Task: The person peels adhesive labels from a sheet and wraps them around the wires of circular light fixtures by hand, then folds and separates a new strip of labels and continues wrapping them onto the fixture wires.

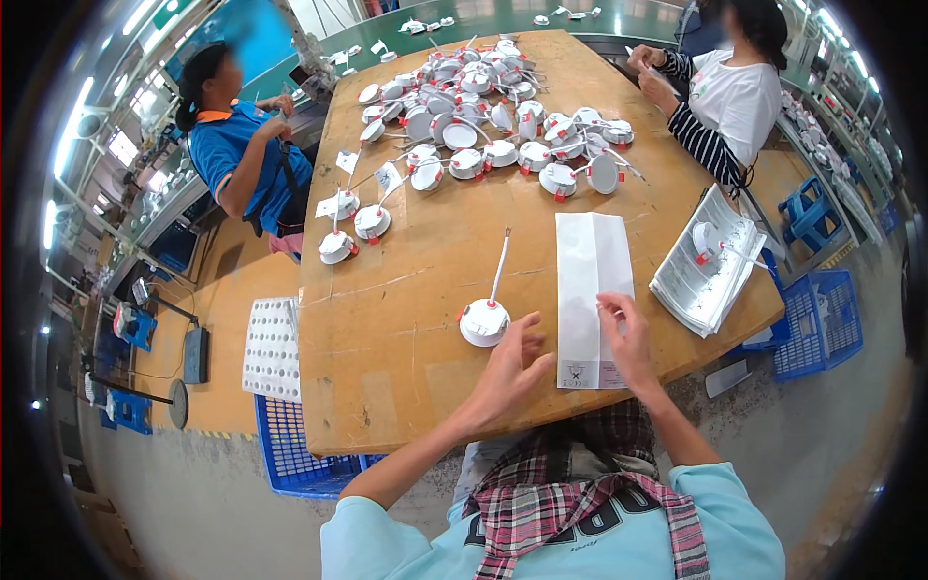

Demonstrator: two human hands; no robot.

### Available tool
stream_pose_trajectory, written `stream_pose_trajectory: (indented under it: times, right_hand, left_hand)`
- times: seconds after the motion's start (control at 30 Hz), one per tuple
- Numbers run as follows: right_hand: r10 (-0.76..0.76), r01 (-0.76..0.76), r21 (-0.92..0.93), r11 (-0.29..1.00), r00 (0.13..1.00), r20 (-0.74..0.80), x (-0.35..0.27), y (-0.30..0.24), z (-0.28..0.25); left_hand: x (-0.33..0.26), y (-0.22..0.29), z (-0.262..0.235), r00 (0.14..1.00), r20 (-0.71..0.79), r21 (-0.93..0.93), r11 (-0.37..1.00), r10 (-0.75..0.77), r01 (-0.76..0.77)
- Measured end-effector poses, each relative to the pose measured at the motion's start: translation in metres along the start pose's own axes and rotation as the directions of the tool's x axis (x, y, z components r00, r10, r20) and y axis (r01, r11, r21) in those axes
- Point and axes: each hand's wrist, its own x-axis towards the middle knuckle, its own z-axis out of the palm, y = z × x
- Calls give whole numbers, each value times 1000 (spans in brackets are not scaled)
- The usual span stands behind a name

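A long white folded paper lies on the table in front of me, creased lengthwise, with small print at its near end. My right hand is over its right edge, fingers curved and apart; whether the fingertips press on it I cannot tell. To the paper's left, my left hand is open and holds nothing, thumb apart from the fingers. Just beyond that hand sits a round white downlight with red clips, its white cable pointing away from me. The left fingers are close to this lamp.
A big heap of white downlights covers the far table. A stack of papers with one lamp on top lies at the right edge. Blue crates stand beside the table. Co-workers sit at far left and far right.
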Motion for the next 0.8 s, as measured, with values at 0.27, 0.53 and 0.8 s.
stream_pose_trajectory:
  times: [0.27, 0.53, 0.8]
  right_hand:
    - [6, -4, 57, 998, 1000, -20, -6, 2, -2]
    - [-57, 57, 106, 993, 998, -4, -10, -2, -8]
    - [-118, 123, 132, 984, 992, -38, 8, -7, -19]
  left_hand:
    - [43, -5, 6, 950, 112, -295, 903, -291, 312]
    - [60, -15, 11, 908, 269, -318, 860, -321, 398]
    - [65, -11, 12, 913, 149, -445, 798, -381, 406]
